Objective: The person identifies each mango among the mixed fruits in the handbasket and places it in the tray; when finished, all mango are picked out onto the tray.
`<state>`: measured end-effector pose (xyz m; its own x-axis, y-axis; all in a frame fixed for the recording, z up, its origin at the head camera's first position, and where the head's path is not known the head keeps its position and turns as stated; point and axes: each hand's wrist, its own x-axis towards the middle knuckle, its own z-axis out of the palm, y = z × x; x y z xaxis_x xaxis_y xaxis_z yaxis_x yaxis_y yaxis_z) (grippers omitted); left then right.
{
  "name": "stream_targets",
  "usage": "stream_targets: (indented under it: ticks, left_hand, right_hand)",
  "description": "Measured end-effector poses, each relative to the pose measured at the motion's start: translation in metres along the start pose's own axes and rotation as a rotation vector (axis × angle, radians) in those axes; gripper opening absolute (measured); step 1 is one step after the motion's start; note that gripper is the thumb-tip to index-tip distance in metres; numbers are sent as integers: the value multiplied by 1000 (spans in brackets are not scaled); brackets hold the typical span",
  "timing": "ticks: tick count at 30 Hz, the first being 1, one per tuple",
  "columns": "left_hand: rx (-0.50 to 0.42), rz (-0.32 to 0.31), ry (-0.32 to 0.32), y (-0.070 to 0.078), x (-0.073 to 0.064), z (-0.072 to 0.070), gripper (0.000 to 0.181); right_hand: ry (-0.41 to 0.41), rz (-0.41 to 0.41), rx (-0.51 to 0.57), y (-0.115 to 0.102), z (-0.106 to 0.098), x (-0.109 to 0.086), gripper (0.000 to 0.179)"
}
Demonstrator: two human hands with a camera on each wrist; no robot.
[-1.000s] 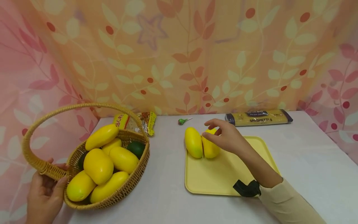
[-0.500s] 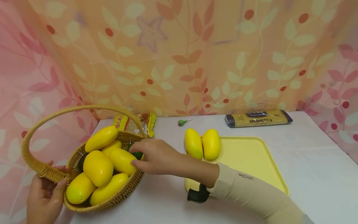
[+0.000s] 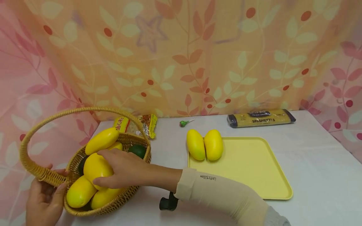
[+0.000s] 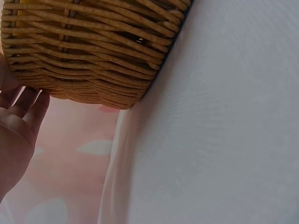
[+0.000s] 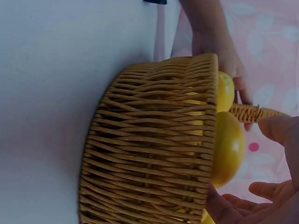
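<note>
**Right hand [image 3: 121,169] over the top mango [image 3: 94,169], left hand [image 3: 45,197] at the handle [image 3: 93,109]**

The right hand comes in from the right, thumb and fingers spread apart over the middle of the wicker basket [image 3: 124,199]. The right wrist view shows a gap between thumb and fingers; whether any fingertip touches fruit cannot be told. The left hand grips the left foot of the handle, thumb in front and fingers behind.

The top mango lies in the basket, just left of the right palm and partly under that hand, which is the nearer of the two. Its long axis seems to slant from far left to near right, though the fingers hide its right side. The left hand is beyond the basket's left rim, apart from it.

Around it in the basket lie a near-left mango [image 3: 81,192], a long mango [image 3: 102,140] at the back and a dark green fruit [image 3: 137,150] by the right rim.

To the right, well apart from the basket, is the pale yellow tray [image 3: 249,166]. On its far-left corner a left mango [image 3: 195,145] and a right mango [image 3: 213,145] lie side by side, long axes pointing roughly away from the person.

Farther back are a snack packet [image 3: 151,125], a lollipop [image 3: 184,123] and a spaghetti pack [image 3: 261,118], before a leaf-patterned curtain [image 3: 192,62].
</note>
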<state>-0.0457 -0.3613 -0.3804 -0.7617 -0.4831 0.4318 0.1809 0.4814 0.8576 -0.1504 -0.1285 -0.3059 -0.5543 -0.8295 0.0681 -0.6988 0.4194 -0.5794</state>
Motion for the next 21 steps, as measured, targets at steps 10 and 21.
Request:
stream_targets:
  ticks: [10,21]
  left_hand:
    - [-17,19,-1,-1,0,-3,73]
    - [-79,72,-29,-1,-1,-1,71]
  right_hand:
    - [-8,-28,53,7,6,8,61]
    - [-11,-63,188,17,13,5,49]
